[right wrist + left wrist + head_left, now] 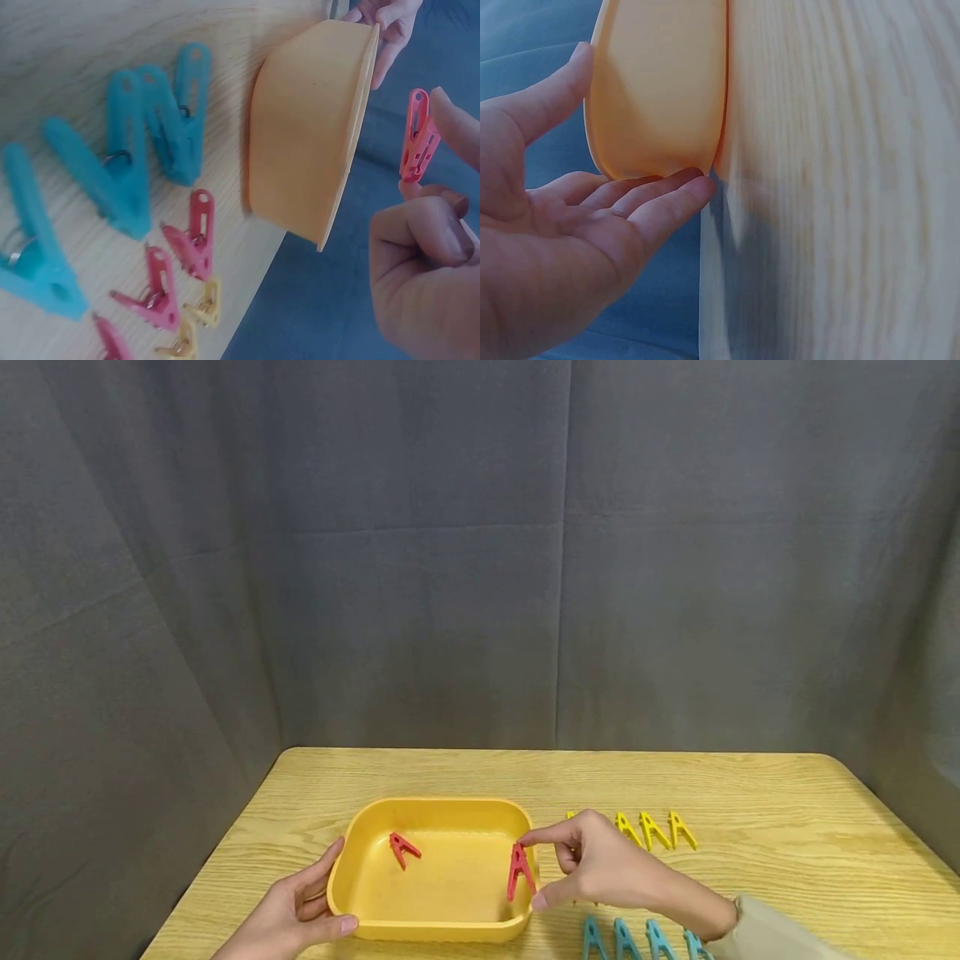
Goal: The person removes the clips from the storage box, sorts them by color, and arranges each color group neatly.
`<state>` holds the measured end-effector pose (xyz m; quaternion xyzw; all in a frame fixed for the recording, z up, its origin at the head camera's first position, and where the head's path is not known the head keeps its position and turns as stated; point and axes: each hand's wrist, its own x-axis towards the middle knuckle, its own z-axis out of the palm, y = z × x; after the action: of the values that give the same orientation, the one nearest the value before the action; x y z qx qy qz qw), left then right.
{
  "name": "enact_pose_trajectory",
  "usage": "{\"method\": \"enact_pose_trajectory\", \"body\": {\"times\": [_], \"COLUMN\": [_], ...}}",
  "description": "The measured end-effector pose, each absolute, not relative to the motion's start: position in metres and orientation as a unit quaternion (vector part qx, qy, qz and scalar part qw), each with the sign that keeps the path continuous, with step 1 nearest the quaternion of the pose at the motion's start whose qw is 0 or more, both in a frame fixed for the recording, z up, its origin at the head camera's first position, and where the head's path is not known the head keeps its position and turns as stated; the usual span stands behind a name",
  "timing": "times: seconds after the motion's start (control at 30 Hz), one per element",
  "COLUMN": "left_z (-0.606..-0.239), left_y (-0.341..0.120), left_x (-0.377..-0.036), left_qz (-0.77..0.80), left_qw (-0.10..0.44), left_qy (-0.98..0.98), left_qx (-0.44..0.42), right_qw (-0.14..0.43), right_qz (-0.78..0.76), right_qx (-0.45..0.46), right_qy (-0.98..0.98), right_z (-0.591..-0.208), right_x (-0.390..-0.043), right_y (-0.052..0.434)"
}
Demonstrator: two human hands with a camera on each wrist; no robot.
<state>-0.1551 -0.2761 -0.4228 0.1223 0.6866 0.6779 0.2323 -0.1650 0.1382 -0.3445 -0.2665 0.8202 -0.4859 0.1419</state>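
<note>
A red clothespin stands pinched between thumb and forefinger of the right hand, just over the right rim of the yellow tub. A second red clothespin lies inside the tub, toward its far left. The left hand cups the tub's near left corner, fingers straight (thumb along the rim). Right of the tub lie yellow clothespins farther back and blue clothespins nearer, on the wooden table.

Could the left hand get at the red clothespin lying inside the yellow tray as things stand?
Probably yes: the left hand rests on the yellow plastic tray's near-left corner, the tray is open-topped, and nothing covers the red plastic clothespin lying inside.
</note>
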Motion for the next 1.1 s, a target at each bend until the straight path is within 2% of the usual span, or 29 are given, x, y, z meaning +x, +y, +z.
{"method": "enact_pose_trajectory", "body": {"times": [0.27,1.1], "left_z": [-0.423,-0.423], "left_y": [-0.275,-0.276], "left_x": [-0.155,-0.154], "left_qz": [0.678,0.681], "left_qw": [0.234,0.235], "left_qy": [0.688,0.684], "left_qx": [0.115,0.114], "right_qw": [0.167,0.158], "right_qz": [-0.528,-0.526], "right_qx": [-0.24,-0.136], "right_qy": [0.797,0.824], "right_z": [-0.355,-0.382], "right_x": [-0.157,-0.14], "right_y": [0.166,0.265]}}
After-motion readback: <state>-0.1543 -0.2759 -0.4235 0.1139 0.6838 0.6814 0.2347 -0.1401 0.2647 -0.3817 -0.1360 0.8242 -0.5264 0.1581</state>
